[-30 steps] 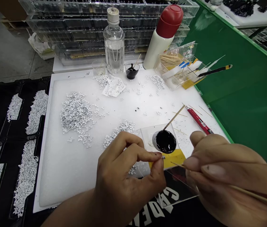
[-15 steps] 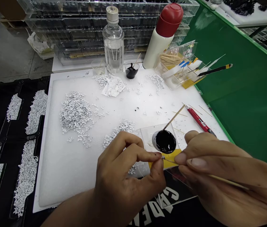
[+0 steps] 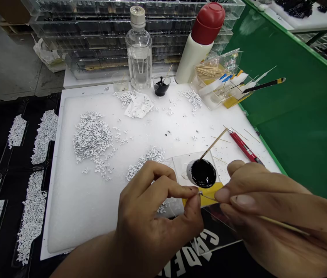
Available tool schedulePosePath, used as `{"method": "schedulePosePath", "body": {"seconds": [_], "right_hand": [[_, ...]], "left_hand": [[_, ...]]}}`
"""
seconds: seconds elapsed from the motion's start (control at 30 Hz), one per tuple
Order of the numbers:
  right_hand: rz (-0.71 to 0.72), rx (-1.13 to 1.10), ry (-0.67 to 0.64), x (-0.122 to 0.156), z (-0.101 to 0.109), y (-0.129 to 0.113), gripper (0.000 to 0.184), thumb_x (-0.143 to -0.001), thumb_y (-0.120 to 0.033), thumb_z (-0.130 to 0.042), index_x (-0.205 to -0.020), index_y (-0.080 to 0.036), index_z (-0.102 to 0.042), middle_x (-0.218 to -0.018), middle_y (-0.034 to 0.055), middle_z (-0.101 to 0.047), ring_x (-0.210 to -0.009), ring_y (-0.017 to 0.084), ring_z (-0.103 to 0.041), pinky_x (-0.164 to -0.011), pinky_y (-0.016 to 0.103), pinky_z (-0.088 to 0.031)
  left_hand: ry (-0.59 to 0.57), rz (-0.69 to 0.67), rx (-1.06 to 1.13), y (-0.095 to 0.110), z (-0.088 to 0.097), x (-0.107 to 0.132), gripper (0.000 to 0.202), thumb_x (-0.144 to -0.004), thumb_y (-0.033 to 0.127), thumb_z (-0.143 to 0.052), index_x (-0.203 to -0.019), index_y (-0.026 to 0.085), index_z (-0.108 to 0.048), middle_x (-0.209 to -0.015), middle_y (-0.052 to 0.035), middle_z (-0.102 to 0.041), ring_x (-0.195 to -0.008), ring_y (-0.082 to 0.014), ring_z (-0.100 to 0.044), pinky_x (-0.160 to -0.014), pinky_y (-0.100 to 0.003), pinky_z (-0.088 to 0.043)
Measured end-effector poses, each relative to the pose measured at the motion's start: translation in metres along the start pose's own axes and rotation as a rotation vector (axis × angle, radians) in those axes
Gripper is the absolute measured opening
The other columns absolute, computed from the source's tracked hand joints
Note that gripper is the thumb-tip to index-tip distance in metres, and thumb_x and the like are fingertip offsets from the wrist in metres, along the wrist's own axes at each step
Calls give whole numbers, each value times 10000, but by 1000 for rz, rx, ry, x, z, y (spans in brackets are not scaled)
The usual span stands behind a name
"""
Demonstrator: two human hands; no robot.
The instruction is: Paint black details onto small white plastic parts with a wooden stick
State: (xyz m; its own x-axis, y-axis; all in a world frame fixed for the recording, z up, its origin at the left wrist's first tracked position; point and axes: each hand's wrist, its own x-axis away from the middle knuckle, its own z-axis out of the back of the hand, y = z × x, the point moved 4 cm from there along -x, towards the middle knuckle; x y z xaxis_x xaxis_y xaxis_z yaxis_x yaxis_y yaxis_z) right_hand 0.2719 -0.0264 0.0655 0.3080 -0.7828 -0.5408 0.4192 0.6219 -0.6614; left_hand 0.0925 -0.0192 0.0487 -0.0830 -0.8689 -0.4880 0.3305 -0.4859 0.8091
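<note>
My left hand [image 3: 160,212] pinches a tiny white piece with a dark mark [image 3: 200,193] between thumb and forefinger. Closed round a thin wooden stick [image 3: 282,224] is my right hand [image 3: 270,208]; the stick's fine tip meets the small piece or lies just beside it. Behind the fingertips a small cup of black paint [image 3: 203,173] stands on a clear plate, with a wooden stick [image 3: 214,143] leaning out of it. A yellow patch [image 3: 209,192] shows below the cup. Small white pieces [image 3: 149,158] lie in a heap behind my left hand, partly hidden by it.
A bigger heap of white pieces [image 3: 92,137] lies on the white board [image 3: 73,208]. Along the back stand a clear bottle [image 3: 139,58], a black-filled cup [image 3: 161,88], a red-capped flask [image 3: 199,42] and a toothpick box [image 3: 209,73]. A red pen [image 3: 244,146] lies right; black trays [image 3: 10,162] sit left.
Both hands stay almost where they were. My right hand has shifted very slightly to the right with the stick, and the piece stays pinched in my left fingers.
</note>
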Motion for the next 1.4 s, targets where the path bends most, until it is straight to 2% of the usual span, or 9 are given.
{"method": "schedulePosePath", "body": {"seconds": [0.13,0.37,0.53,0.8,1.0,1.1,1.23,1.3,1.4], "right_hand": [[-2,-20,-13,-1,-1,-1,209,-933,-91,-746,-1101,-191,-674,-1018,3,-755,-800,99,-704,-744,324,-618],[7,22,-2,0,2,1,155,-957,-130,-749,-1076,-194,-674,-1059,-51,-741,-881,42,-698,-987,254,-582],[38,0,20,-7,-3,-1,160,-957,-137,-749,-1084,-187,-666,-1057,-50,-739,-853,39,-699,-882,248,-610],[-1,-48,2,-3,-1,0,189,-937,-94,-755,-1081,-181,-668,-1054,-34,-736,-831,49,-693,-792,267,-606],[12,-91,68,-11,2,0,255,-876,-41,-789,-1034,-203,-674,-885,-39,-766,-699,79,-696,-664,262,-636],[15,-82,68,-9,1,-1,248,-886,-37,-777,-1052,-189,-672,-939,-37,-760,-753,66,-699,-727,244,-631],[-18,-25,31,2,0,0,212,-921,-72,-754,-1073,-190,-667,-1033,-37,-740,-811,67,-687,-890,303,-609],[-33,-16,39,5,1,0,211,-922,-67,-749,-1072,-193,-672,-1035,-35,-742,-796,74,-686,-894,329,-603],[-46,5,42,5,-1,1,223,-932,-91,-748,-1102,-213,-673,-1022,-15,-758,-753,106,-690,-803,379,-608]], "left_hand": [[4,1,3,0,1,-1,77,-808,-7,-734,-778,64,-728,-774,-10,-598,-709,-59,-607,-640,-148,-528],[4,8,6,-1,2,0,74,-810,1,-739,-783,69,-726,-776,-5,-592,-715,-57,-607,-651,-148,-526],[11,11,14,0,1,1,70,-815,5,-738,-789,68,-724,-783,-5,-589,-714,-59,-604,-646,-155,-525],[0,14,18,-1,1,-1,79,-808,-6,-738,-780,67,-724,-775,-3,-586,-717,-56,-601,-650,-148,-520],[10,20,24,-2,1,-1,81,-820,10,-734,-780,79,-721,-776,-3,-584,-704,-59,-600,-634,-161,-518],[13,21,24,-2,1,0,81,-821,12,-733,-787,85,-723,-778,-4,-587,-702,-62,-603,-630,-167,-522],[10,8,12,-3,1,0,83,-819,14,-736,-793,91,-720,-778,-5,-594,-696,-66,-607,-620,-171,-531],[8,3,3,-3,1,1,89,-819,15,-736,-798,100,-717,-778,-3,-595,-688,-71,-608,-604,-178,-535],[5,-1,-6,-3,2,1,113,-816,11,-736,-811,122,-715,-785,-2,-601,-685,-87,-616,-581,-199,-547]]}}
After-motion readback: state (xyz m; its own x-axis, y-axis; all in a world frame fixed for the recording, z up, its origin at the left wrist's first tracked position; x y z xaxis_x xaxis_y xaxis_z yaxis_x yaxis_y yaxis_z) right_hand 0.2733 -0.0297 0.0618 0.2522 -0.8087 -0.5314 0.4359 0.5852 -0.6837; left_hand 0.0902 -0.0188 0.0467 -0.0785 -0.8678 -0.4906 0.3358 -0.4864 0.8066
